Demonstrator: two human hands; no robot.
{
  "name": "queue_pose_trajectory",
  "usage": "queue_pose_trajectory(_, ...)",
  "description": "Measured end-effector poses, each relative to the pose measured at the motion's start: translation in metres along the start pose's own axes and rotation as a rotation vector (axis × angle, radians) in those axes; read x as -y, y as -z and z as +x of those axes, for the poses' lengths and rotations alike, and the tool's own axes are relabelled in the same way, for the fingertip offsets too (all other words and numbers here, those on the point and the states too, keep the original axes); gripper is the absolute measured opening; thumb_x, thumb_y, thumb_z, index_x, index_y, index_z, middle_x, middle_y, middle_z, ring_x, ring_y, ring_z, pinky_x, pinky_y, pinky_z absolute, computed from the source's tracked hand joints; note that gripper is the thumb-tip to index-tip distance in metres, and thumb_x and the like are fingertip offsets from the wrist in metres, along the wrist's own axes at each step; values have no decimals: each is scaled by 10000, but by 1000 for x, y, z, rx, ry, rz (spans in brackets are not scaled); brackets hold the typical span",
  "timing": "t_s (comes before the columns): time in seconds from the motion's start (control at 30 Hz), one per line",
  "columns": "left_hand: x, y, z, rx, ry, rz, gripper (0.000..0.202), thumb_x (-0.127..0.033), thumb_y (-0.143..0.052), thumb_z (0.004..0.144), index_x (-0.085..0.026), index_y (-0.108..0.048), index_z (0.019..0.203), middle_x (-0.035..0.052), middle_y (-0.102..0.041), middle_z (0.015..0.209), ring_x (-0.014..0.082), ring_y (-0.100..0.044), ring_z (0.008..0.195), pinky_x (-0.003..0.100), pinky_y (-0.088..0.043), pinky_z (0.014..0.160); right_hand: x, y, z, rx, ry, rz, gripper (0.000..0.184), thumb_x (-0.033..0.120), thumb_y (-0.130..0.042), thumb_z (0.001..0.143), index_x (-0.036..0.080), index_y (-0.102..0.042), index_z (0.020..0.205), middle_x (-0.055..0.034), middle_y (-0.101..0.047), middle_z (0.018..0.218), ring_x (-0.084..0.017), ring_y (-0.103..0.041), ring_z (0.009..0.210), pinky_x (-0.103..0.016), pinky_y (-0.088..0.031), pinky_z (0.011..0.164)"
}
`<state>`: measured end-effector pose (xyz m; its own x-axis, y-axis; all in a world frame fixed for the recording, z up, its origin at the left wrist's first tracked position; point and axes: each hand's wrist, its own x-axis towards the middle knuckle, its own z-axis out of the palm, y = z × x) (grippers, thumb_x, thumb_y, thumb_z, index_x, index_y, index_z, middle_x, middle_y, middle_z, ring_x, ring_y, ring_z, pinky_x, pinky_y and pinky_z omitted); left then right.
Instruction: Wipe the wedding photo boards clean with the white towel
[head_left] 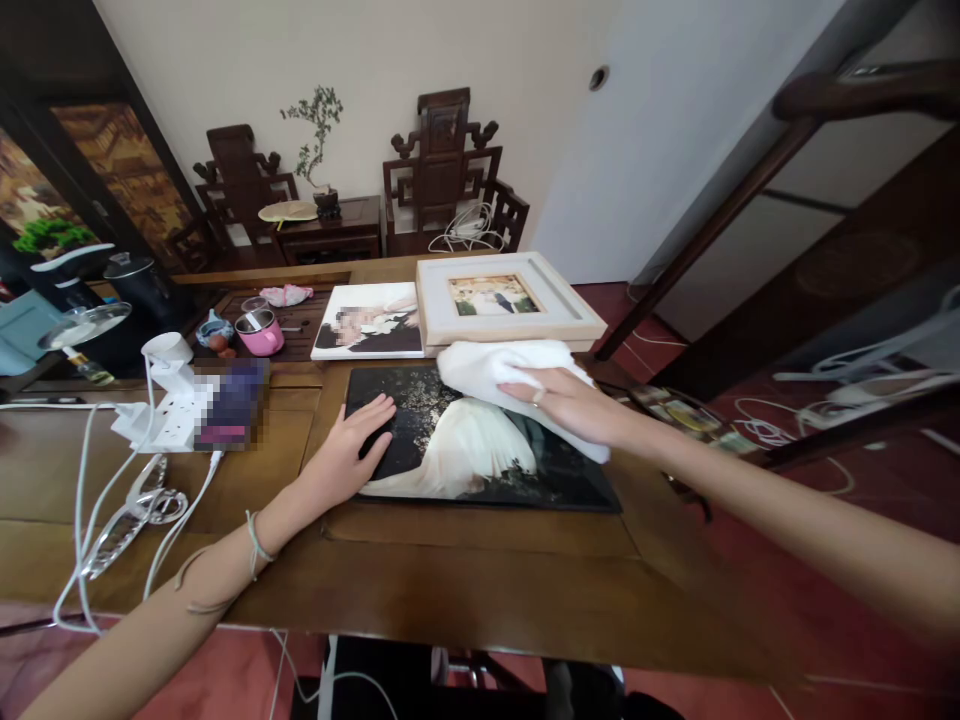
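Observation:
A large dark photo panel [480,450] lies flat on the wooden table [465,570]. My left hand [352,445] rests flat on the panel's left edge, fingers spread. My right hand [566,400] presses a white cloth [499,365] against the panel's upper right part, fingers laid over the cloth.
Behind the panel lie a white-bordered photo print [371,320] and a pale framed picture [506,300]. To the left are a white power strip [169,410] with cables, a pink pot [259,332] and a small bowl. Carved chairs [446,170] stand at the wall; a stair rail [750,190] runs on the right.

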<state>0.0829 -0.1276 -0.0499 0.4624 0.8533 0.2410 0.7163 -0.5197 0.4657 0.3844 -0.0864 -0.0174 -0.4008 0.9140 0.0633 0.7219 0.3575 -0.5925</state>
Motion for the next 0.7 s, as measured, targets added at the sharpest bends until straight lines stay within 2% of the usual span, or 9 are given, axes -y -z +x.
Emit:
queue_pose_trajectory(0.03, 0, 0, 0, -4, 2, -1, 396, -256, -412, 945, -211, -495, 1329, 89, -486, 1415, 230, -381, 1363, 586, -210, 1119, -5, 0, -10, 10, 26, -58, 444, 466, -387, 912, 184, -638, 1145, -105, -499, 1397, -363, -357, 1335, -569, -288, 1082)
queue_pose_trajectory(0.1, -1, 0, 0, -10, 5, -1, 392, -262, -415, 944, -213, -503, 1323, 89, -494, 1408, 227, -391, 1357, 576, -211, 1122, -5, -6, -35, 64, 174, -176, 342, 364, -416, 903, 168, -673, 1015, -123, -409, 1459, -360, -259, 1381, -602, -208, 1109)
queue_pose_trajectory(0.2, -3, 0, 0, -4, 16, 4, 394, -274, -412, 944, -218, -505, 1322, 88, -494, 1408, 229, -391, 1355, 575, -206, 1121, 14, -23, -75, 124, 442, -287, 217, 184, -456, 848, 172, -671, 882, -109, -361, 1489, -316, -167, 1416, -622, -84, 1129)
queue_pose_trajectory(0.27, -4, 0, 1, 9, 28, 7, 396, -279, -409, 943, -219, -505, 1323, 90, -487, 1412, 233, -386, 1358, 583, -203, 1118, 32, -34, -96, 118, 521, -300, 211, 131, -468, 816, 181, -666, 871, -93, -367, 1489, -302, -135, 1424, -642, -69, 1121)
queue_pose_trajectory(0.33, -5, 1, 2, 25, 33, 12, 398, -283, -410, 942, -215, -506, 1322, 95, -483, 1414, 236, -382, 1359, 588, -200, 1116, 46, -41, -105, 128, 546, -300, 202, 128, -477, 811, 181, -669, 844, -89, -354, 1497, -309, -118, 1426, -652, -75, 1115)
queue_pose_trajectory(0.43, -4, 2, 3, 39, 28, 18, 402, -294, -408, 943, -209, -507, 1324, 100, -476, 1417, 239, -378, 1361, 591, -200, 1115, 55, -42, -92, 195, 518, -330, 190, 169, -500, 827, 180, -683, 877, -94, -326, 1510, -319, -114, 1424, -650, -95, 1111)
queue_pose_trajectory(0.57, -3, 3, 4, 43, 15, 20, 400, -295, -406, 946, -198, -518, 1318, 111, -476, 1414, 253, -383, 1356, 608, -198, 1109, 49, -36, -42, 176, 489, -434, 274, 257, -496, 880, 187, -668, 1081, -123, -265, 1530, -332, -99, 1423, -656, -93, 1098)
queue_pose_trajectory(0.7, -2, 2, 4, 30, -1, 9, 396, -311, -416, 948, -209, -526, 1314, 110, -487, 1406, 261, -386, 1352, 603, -210, 1110, 39, -33, 7, 132, 504, -511, 355, 317, -461, 920, 173, -621, 1202, -147, -284, 1518, -356, -122, 1416, -676, -115, 1077)
